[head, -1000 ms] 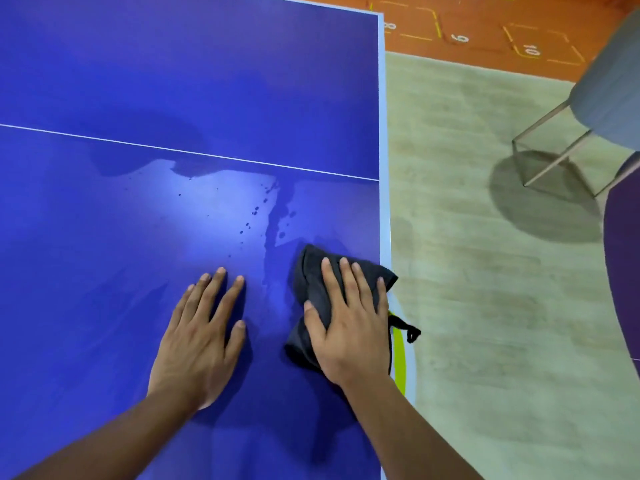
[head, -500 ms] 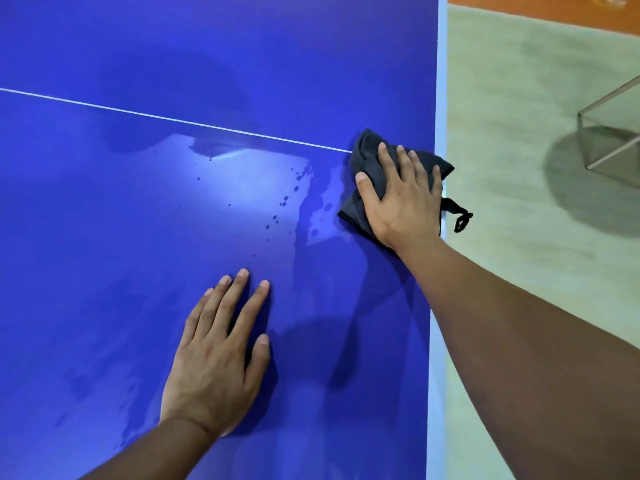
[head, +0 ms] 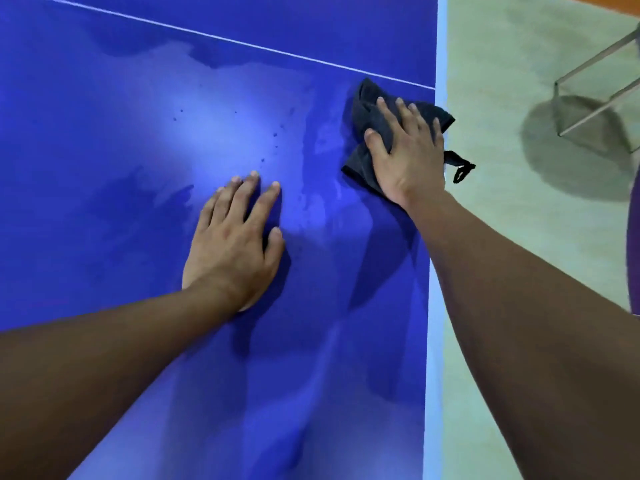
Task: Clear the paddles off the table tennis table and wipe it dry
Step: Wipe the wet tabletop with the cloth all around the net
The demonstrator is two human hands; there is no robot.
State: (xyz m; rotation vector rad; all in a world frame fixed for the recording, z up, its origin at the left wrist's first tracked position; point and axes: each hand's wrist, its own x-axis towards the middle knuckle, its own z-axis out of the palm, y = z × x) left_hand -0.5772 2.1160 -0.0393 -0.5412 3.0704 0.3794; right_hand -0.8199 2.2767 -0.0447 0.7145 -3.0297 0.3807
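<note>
Dark grey cloth (head: 372,114) lies bunched at the right edge of the blue counter (head: 104,174), at 2 o'clock from the left hand (head: 232,244), one corner overhanging. The right hand (head: 408,157) presses it flat, fingers straight and spread. The left hand rests palm-down, fingers extended. Water droplets (head: 275,135) sit at 12 o'clock from it.

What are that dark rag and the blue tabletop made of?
The dark rag looks like soft terry or microfibre: fuzzy nap, limp folds, a hanging loop. The blue tabletop seems a hard painted or laminated board, smooth, semi-glossy: it reflects light, and water sits on it in films and droplets.
</note>
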